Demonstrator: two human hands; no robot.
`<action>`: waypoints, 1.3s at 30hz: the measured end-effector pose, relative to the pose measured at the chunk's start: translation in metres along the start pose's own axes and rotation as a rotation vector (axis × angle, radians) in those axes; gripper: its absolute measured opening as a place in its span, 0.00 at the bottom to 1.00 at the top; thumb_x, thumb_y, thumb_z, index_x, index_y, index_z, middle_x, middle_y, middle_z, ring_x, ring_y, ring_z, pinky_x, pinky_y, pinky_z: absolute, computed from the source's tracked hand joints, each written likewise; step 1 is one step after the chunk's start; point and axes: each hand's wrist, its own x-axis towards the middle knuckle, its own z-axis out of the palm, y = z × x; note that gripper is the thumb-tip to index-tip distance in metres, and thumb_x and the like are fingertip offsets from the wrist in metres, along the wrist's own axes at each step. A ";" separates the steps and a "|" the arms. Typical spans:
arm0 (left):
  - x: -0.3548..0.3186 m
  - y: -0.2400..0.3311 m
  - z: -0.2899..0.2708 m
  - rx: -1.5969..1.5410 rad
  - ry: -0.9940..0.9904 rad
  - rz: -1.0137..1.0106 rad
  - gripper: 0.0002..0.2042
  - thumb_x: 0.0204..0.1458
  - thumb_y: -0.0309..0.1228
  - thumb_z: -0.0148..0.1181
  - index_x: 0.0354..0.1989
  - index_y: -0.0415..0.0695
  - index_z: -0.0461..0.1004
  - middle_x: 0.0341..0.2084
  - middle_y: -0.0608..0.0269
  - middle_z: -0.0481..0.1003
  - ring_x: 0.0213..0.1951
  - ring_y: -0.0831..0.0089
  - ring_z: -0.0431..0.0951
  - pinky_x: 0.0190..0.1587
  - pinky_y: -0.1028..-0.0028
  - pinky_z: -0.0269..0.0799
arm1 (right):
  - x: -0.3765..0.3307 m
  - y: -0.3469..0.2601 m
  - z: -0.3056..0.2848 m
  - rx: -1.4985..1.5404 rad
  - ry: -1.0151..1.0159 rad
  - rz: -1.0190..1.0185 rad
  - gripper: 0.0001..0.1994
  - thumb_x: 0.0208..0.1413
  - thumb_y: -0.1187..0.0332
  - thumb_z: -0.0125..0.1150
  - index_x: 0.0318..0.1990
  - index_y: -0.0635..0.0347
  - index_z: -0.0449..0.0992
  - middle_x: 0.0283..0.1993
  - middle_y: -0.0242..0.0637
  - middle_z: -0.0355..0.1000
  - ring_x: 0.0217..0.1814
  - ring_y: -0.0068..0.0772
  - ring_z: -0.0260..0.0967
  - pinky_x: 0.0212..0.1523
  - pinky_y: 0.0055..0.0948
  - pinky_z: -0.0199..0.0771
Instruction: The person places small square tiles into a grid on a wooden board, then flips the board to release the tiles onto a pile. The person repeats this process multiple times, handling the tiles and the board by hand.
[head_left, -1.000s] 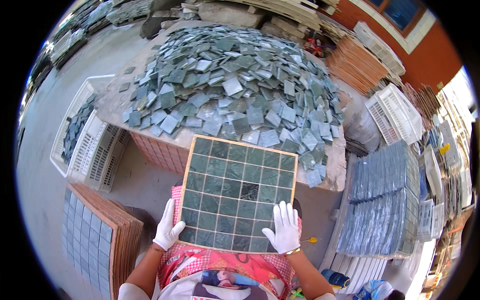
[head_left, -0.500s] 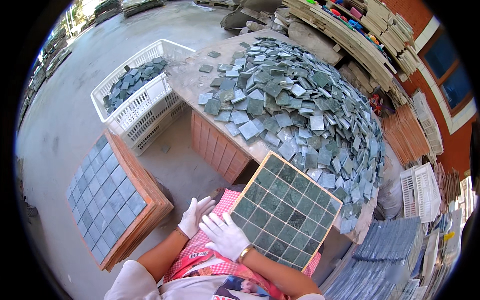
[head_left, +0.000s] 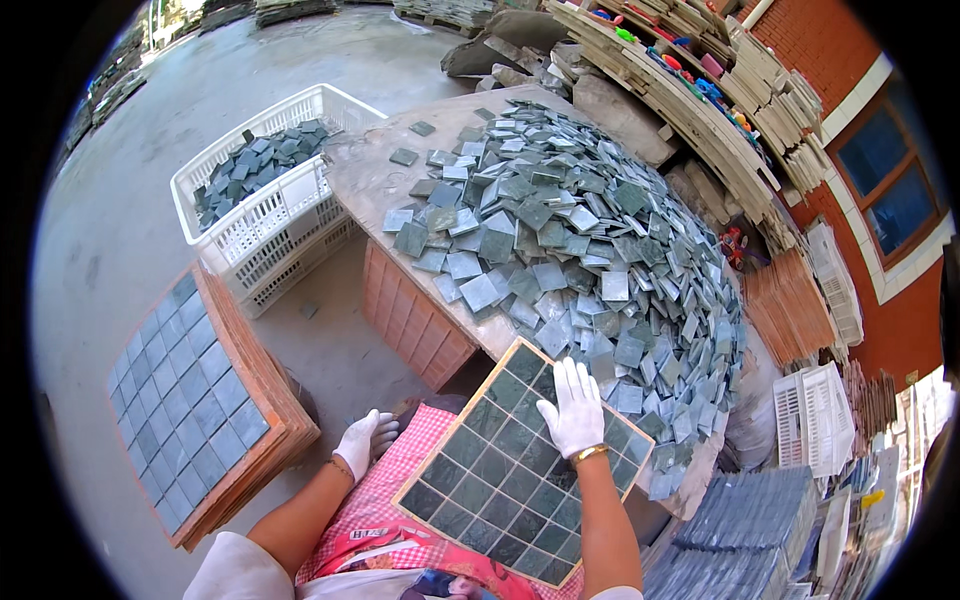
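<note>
A framed grid of square green stone tiles (head_left: pixel 490 470) rests tilted across my lap and against the table edge. My right hand (head_left: pixel 577 408), in a white glove, lies flat on the tiles near the far right side, fingers stretched out. My left hand (head_left: pixel 366 443), also gloved, hovers over the checked pink apron (head_left: pixel 385 490) at the near left, beside the frame but apart from it. Its fingers extend forward and hold nothing I can see. Beyond the frame, a large heap of loose green-grey tiles (head_left: pixel 560 230) covers the table.
At left stands a stack of trays (head_left: pixel 270 400) topped with a grid of bluish tiles (head_left: pixel 185 390). A white plastic crate (head_left: pixel 285 215) with loose tiles sits behind it. Terracotta-coloured panels (head_left: pixel 415 315) stand under the table (head_left: pixel 365 170). Stacked slate sheets (head_left: pixel 740 520) are at right.
My right hand has moved away from the left and onto the far right part of the tile grid. My left hand has shifted slightly left and down. The view has turned a little.
</note>
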 end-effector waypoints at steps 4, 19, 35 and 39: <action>0.056 0.021 0.024 0.144 0.114 0.160 0.22 0.61 0.45 0.47 0.58 0.44 0.67 0.52 0.59 0.72 0.50 0.68 0.72 0.56 0.66 0.66 | -0.081 -0.003 -0.023 -0.066 -0.080 0.162 0.37 0.50 0.54 0.60 0.64 0.66 0.57 0.68 0.54 0.53 0.70 0.57 0.48 0.69 0.52 0.45; 0.158 0.053 0.122 1.973 0.333 0.887 0.30 0.52 0.33 0.50 0.65 0.38 0.57 0.66 0.52 0.57 0.69 0.56 0.51 0.69 0.51 0.41 | -0.148 -0.053 -0.043 -0.094 -0.150 0.384 0.37 0.54 0.57 0.56 0.68 0.66 0.52 0.71 0.55 0.47 0.74 0.58 0.42 0.71 0.52 0.39; 0.155 0.125 0.075 2.448 -0.028 0.755 0.09 0.50 0.31 0.54 0.32 0.48 0.82 0.32 0.63 0.80 0.40 0.63 0.79 0.47 0.63 0.73 | -0.153 -0.045 -0.025 -0.053 -0.068 0.376 0.35 0.51 0.56 0.57 0.63 0.66 0.58 0.68 0.55 0.53 0.71 0.60 0.47 0.70 0.55 0.42; 0.120 0.182 0.073 2.558 -0.030 0.583 0.10 0.51 0.29 0.54 0.35 0.45 0.82 0.37 0.56 0.80 0.42 0.59 0.81 0.43 0.64 0.77 | -0.155 -0.047 -0.030 -0.058 -0.028 0.384 0.35 0.49 0.55 0.60 0.63 0.64 0.59 0.67 0.54 0.55 0.70 0.59 0.49 0.69 0.55 0.45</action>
